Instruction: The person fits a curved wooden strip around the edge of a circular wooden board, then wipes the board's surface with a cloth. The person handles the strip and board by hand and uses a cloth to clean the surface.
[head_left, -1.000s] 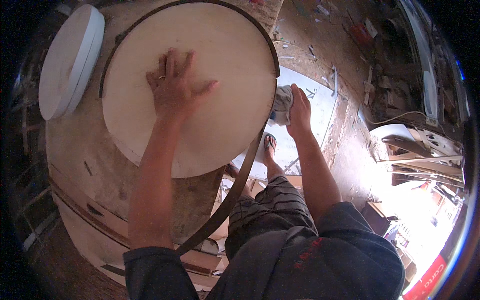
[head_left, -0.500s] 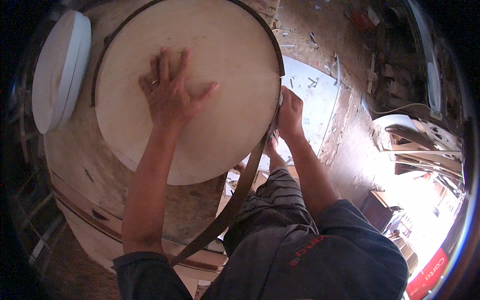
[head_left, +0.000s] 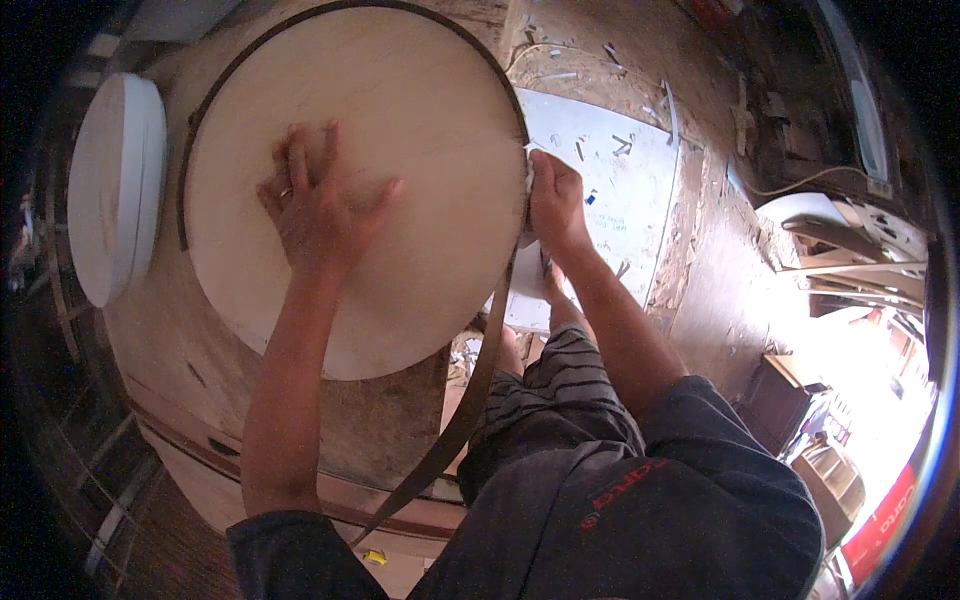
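Note:
A large round pale wooden board (head_left: 420,250) lies flat on a worn bench. Its edge carries a dark edging strip (head_left: 345,8) along the far side, and a loose dark length (head_left: 450,430) hangs from the right side toward my body. My left hand (head_left: 318,210) rests spread and flat on the board, a ring on one finger. At the board's right edge my right hand (head_left: 556,205) is closed, pressing a small white piece (head_left: 530,165) against the rim. Most of that piece is hidden by the fingers, so its kind is unclear.
Stacked white round discs (head_left: 118,190) stand at the left. Below the bench's right side lies a white panel (head_left: 620,190) with dark scraps and marks. Scraps litter the brown surface beyond. Wood pieces (head_left: 860,265) are piled at far right, near bright light. A small yellow object (head_left: 374,557) sits low.
My right hand has slid a little farther along the board's rim, away from my body, and more of the white piece shows. My left hand stays flat. The whole view has shifted slightly.

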